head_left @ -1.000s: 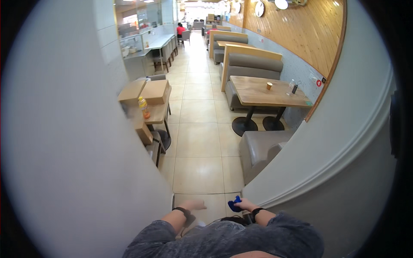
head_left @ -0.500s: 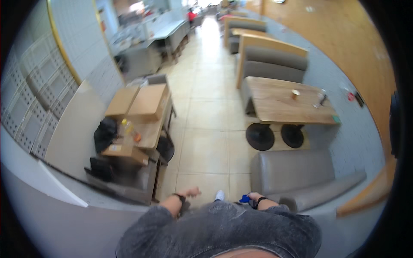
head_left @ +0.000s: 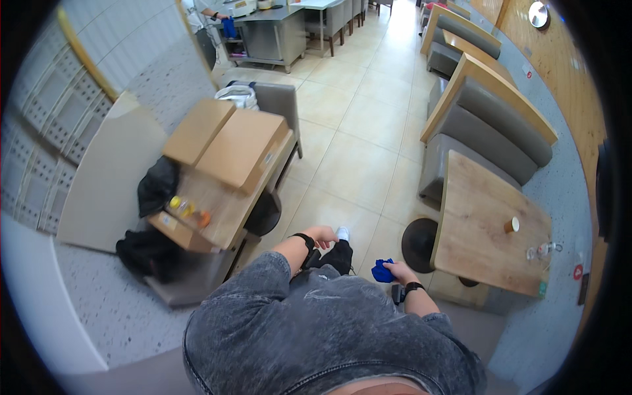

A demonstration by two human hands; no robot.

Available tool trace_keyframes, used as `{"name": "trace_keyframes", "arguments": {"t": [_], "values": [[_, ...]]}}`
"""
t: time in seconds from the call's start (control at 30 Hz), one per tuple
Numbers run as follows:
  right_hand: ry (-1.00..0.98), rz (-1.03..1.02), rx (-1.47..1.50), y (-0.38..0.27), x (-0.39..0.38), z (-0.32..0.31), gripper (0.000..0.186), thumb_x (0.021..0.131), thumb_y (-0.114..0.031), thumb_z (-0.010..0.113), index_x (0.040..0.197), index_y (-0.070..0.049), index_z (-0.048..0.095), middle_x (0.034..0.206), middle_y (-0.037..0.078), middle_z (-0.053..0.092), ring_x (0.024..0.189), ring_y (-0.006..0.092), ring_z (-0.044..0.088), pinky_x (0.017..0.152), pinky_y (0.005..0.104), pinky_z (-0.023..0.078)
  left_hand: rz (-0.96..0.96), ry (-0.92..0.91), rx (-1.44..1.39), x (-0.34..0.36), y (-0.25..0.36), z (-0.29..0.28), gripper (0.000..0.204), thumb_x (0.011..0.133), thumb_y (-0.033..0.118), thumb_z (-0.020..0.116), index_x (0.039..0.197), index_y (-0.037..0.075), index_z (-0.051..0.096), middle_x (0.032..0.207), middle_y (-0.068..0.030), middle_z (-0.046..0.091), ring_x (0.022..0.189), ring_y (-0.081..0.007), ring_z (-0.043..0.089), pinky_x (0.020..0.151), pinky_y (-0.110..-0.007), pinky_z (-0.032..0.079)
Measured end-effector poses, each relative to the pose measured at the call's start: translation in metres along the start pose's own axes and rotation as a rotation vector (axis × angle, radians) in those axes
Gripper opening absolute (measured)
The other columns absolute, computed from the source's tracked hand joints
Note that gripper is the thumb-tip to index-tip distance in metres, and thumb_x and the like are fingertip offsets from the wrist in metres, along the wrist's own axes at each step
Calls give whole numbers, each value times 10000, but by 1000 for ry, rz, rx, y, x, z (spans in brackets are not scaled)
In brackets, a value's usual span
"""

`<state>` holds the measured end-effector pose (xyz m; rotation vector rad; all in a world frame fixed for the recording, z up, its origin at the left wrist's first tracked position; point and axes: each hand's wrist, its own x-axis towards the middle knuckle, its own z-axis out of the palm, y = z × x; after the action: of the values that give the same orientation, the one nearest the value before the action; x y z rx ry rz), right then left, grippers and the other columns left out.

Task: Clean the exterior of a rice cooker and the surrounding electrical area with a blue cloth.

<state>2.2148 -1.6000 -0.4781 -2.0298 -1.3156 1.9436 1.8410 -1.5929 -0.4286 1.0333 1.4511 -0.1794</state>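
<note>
My right hand [head_left: 399, 269] is closed on a bunched blue cloth [head_left: 382, 270], held out low in front of me. Beside it on the right stands a wooden table [head_left: 484, 230] with a paper cup [head_left: 511, 225] and clear glassware [head_left: 543, 250] on top. My left hand [head_left: 320, 235] hangs in front of my body with loosely bent fingers, and I see nothing in it. It is nearest to the left wooden table [head_left: 227, 210], apart from it. Black bands circle both my wrists.
Cardboard boxes [head_left: 243, 148], a yellow-capped bottle [head_left: 179, 204] and a black bag [head_left: 158, 185] crowd the left table. A grey chair [head_left: 276, 108] stands behind it. Grey booth benches [head_left: 487, 135] line the right. Far left, a person's hand [head_left: 219, 15] is by a metal cart [head_left: 270, 39].
I have moved forward between the tables, and the view has turned left. My left hand's fingers are more bent than before. The blue cloth stays in my right hand.
</note>
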Motion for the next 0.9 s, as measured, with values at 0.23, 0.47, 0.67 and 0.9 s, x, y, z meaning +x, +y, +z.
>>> {"name": "trace_keyframes", "arguments": {"t": [0.23,0.47,0.67,0.9], "values": [[253,-161,-751,-146,71,-100,274,779,-226,656,955,-26,720,954,233,693,911,383,673,810,429,531,-188,65,203,102,120,-182,488,864,413,650,1220,78,659,1253,-126,648,1130,-270,606,979,-439,454],[411,-104,-556,-238,156,-187,249,775,-136,640,992,-17,661,1003,222,691,969,366,668,832,427,518,-173,-11,112,158,181,-274,537,917,419,545,1283,27,552,1143,-150,680,923,-265,673,719,-453,530],[260,60,-634,-304,294,-247,393,746,-152,677,1104,10,682,1102,239,680,1040,343,667,861,411,527,-262,28,-96,191,156,-345,522,930,439,531,1308,79,531,1050,-102,698,849,-193,674,663,-396,495],[168,-73,-805,-485,432,-258,507,763,-324,711,1113,40,671,1139,243,669,1067,355,653,894,406,509,-374,215,-466,194,174,-437,481,935,453,534,1256,98,570,1003,-71,693,859,-182,672,664,-371,456]]}}
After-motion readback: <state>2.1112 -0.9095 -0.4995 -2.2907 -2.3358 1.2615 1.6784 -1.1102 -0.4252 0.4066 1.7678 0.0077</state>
